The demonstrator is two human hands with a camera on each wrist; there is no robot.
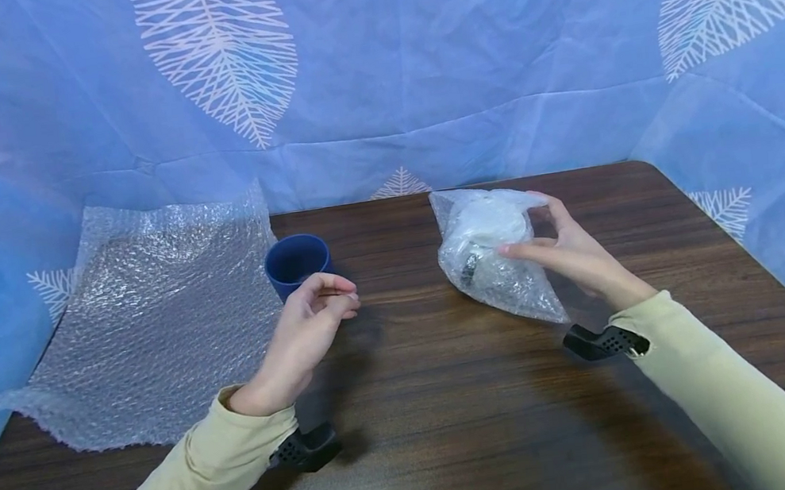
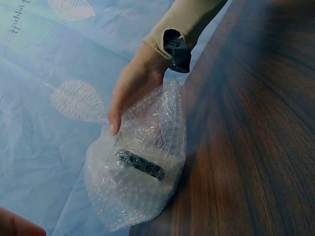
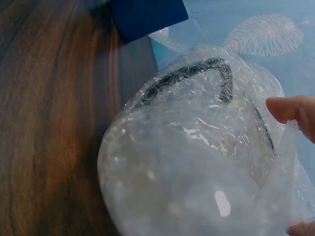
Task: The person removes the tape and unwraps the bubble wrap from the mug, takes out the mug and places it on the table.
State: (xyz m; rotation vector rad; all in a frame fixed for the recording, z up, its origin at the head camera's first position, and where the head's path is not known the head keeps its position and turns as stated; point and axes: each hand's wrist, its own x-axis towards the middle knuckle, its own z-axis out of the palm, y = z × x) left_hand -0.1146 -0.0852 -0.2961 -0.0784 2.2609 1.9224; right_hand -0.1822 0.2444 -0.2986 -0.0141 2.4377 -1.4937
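My right hand (image 1: 584, 257) holds a bubble-wrapped bundle (image 1: 482, 243) on the table, thumb on the near side and fingers behind. Through the clear wrap a pale thing shows, with a dark angular strip (image 3: 187, 78); its kind cannot be made out. A loose flap of wrap (image 3: 283, 167) stands up between thumb and fingers in the right wrist view. My left hand (image 1: 301, 330) hovers in front of a blue cup (image 1: 297, 259), fingers loosely bent and thumb close to them, with nothing clearly visible between them. It covers part of the cup.
A large sheet of bubble wrap (image 1: 164, 325) lies across the left of the dark wooden table (image 1: 445, 399), close beside the cup. Blue cloth (image 1: 459, 54) with white leaf prints hangs behind the table and at its sides.
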